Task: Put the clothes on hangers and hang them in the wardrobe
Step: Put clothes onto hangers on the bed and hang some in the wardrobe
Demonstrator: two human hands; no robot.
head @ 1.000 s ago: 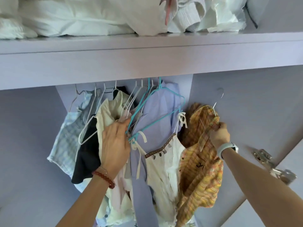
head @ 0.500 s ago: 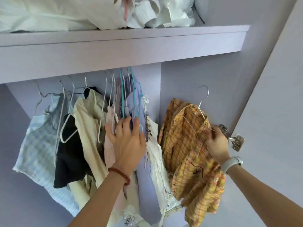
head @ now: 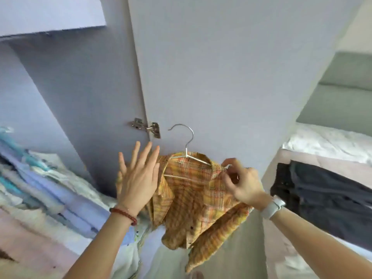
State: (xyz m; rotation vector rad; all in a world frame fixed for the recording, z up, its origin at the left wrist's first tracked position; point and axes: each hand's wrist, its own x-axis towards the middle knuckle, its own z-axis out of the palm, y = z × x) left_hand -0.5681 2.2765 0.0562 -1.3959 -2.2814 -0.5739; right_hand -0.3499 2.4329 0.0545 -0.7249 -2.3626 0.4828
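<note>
A yellow-orange plaid shirt hangs on a white wire hanger in front of the open lilac wardrobe door. My right hand pinches the shirt at its right shoulder, where the hanger's arm runs. My left hand is spread flat with straight fingers beside the shirt's left shoulder; whether it touches the cloth is unclear. The hanger's hook points up and left and is on no rail. Blurred clothes hanging in the wardrobe show at the far left.
A metal door hinge sits just above my left hand. The wardrobe's shelf edge is at the top left. On the right a bed carries a dark garment and white bedding.
My left hand has left the hanging clothes and moved right to the shirt. The shirt on its hanger has come out of the wardrobe, toward the door. The view has swung right and down.
</note>
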